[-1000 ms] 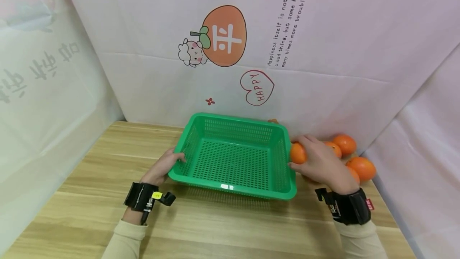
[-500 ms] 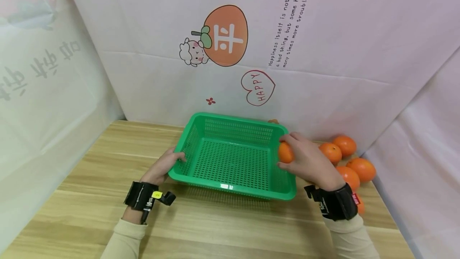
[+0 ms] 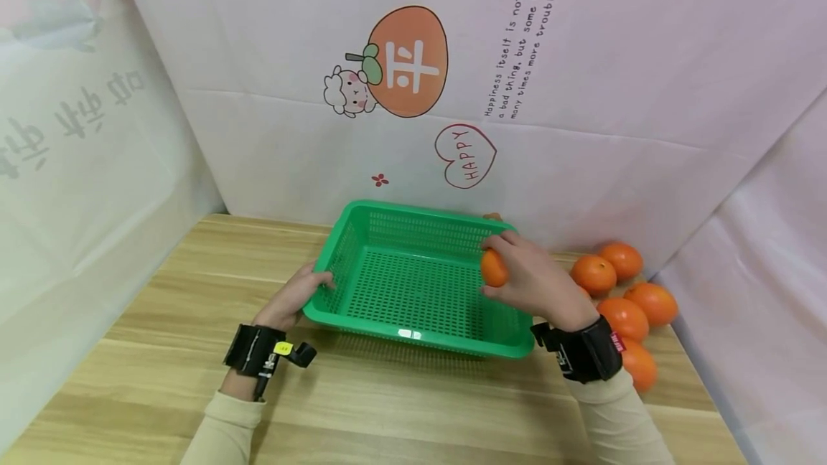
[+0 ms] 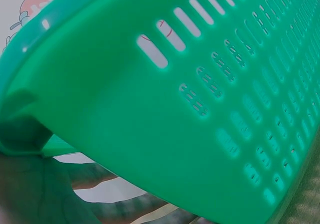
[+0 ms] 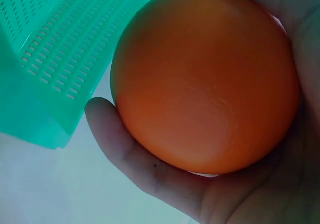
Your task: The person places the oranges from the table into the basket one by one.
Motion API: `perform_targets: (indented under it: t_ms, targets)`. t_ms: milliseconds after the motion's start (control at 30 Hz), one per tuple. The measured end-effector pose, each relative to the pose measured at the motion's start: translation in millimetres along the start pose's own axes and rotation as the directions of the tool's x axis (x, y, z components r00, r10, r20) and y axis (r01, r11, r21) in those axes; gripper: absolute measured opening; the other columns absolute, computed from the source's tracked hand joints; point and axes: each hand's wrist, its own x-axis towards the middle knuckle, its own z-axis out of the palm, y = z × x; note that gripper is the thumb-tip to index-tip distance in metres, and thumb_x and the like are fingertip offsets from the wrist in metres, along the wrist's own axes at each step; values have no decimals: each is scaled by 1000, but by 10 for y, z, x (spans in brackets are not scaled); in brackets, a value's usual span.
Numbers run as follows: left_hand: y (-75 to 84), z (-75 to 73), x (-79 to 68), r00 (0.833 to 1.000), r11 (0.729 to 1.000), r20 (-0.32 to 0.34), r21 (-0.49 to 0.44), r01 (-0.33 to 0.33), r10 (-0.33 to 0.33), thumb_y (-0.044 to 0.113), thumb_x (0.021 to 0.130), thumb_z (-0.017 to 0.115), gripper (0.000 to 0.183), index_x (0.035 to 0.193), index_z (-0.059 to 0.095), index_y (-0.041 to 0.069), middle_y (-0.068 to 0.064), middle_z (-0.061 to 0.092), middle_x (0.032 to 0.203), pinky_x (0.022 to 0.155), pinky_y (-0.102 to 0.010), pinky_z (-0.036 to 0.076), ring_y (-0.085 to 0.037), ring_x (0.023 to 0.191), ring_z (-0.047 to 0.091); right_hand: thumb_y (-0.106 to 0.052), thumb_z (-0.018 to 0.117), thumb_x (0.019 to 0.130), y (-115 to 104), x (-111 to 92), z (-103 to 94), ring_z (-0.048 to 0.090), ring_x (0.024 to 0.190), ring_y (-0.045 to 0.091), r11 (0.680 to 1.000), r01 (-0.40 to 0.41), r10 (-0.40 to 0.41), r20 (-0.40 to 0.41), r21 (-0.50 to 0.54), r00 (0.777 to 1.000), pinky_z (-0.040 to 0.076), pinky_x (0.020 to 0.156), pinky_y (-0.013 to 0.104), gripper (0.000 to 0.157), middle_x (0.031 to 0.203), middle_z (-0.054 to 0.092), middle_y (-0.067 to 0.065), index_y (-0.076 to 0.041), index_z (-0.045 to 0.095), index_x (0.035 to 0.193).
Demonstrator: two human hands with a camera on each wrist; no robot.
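Observation:
A green perforated plastic basket (image 3: 413, 293) stands on the wooden table, nothing lying in it. My left hand (image 3: 293, 298) grips its left rim, thumb over the inside; in the left wrist view the fingers (image 4: 120, 206) pass beneath the basket's outer wall (image 4: 110, 109). My right hand (image 3: 536, 280) holds an orange (image 3: 494, 268) above the basket's right part. The right wrist view shows the orange (image 5: 205, 79) large, with the thumb (image 5: 145, 169) curled along its lower side and the palm behind it.
Several more oranges (image 3: 624, 318) lie in a cluster on the table (image 3: 400, 415) to the right of the basket, partly behind my right forearm. A printed white cloth (image 3: 284, 156) hangs close behind the basket, and more cloth (image 3: 769, 293) encloses both sides.
My right hand has carried the orange leftward from beside the basket's right rim to over its inside. More of the oranges on the right now show. The left hand stays on the rim.

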Motion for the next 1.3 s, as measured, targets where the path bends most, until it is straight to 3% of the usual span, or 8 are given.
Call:
perform_targets:
  t_ms: [400, 1300]
  targets:
    - [20, -2, 4, 1000, 1000, 3, -8, -2, 2, 11, 94, 46, 78, 167, 21, 4, -32, 50, 148, 83, -32, 59, -28, 111, 65, -25, 89, 79, -87, 135, 52, 63, 92, 24, 999, 28, -29, 21, 15, 999, 56, 76, 38, 63, 131, 63, 14, -7, 62, 133]
    - [6, 6, 11, 1000, 1000, 2, -25, 1, 0, 10, 93, 46, 79, 167, 20, 4, -32, 50, 149, 83, -33, 60, -29, 112, 65, -31, 89, 81, -208, 412, 332, 61, 88, 19, 997, 72, -75, 121, 32, 990, 54, 75, 33, 59, 122, 65, 9, -11, 64, 131]
